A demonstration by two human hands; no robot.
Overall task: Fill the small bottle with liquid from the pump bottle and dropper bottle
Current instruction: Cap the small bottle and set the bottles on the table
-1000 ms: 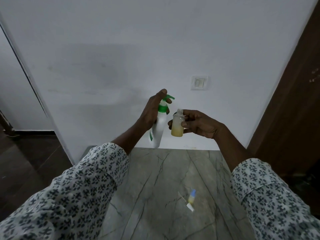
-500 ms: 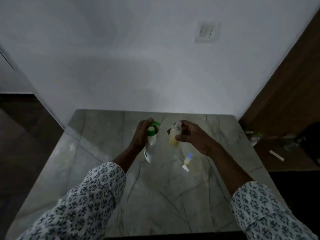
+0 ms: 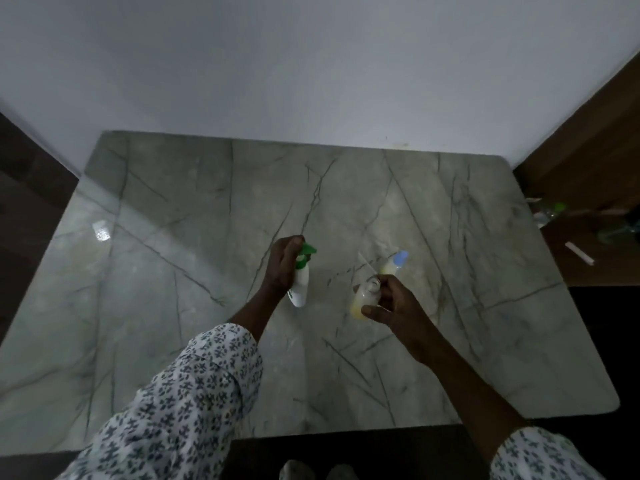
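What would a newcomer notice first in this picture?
Over the middle of the veined marble table, the left hand grips a white pump bottle with a green top, and the right hand holds a small bottle partly filled with yellowish liquid. Just beyond the right hand, a blue-capped dropper bottle lies on the table.

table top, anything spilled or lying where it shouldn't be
No spill shows on the table. The dropper bottle with the blue cap seems to lie on its side, just beyond the right hand, which holds the small bottle. A small shiny patch near the left edge is too unclear to name.
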